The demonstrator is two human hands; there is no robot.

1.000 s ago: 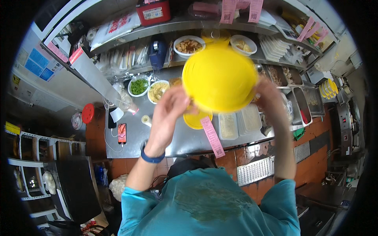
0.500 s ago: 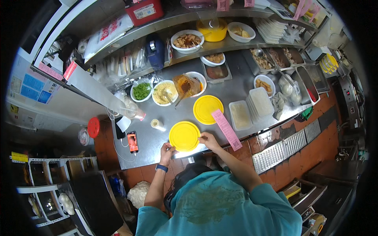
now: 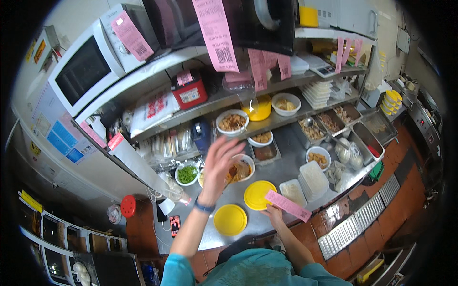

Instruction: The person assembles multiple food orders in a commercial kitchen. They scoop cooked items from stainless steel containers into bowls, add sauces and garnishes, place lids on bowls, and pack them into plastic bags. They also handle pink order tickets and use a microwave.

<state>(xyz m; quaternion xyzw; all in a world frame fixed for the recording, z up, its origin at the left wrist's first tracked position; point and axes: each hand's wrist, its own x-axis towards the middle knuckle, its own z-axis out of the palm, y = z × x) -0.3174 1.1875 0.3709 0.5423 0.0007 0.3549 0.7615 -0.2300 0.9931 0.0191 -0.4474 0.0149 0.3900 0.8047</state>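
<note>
- Holding my left hand (image 3: 220, 164) up over the steel counter (image 3: 257, 222), fingers spread and bare; from this view it partly covers a bowl of reddish-brown sauce (image 3: 245, 168).
- My right hand (image 3: 275, 214) is lower, well apart from the left, at the near edge of the farther yellow lid (image 3: 258, 194), beside a pink slip (image 3: 289, 206); I cannot tell whether its fingers are clamped on either.
- The nearer yellow lid (image 3: 230, 220) sits flat, just beside the farther one, to its left.
- Left of that I have a phone (image 3: 175, 226), with a bowl of chopped greens (image 3: 186, 174) farther back.
- On my right, beyond the slip, stands a stack of plastic tubs (image 3: 313, 180).
</note>
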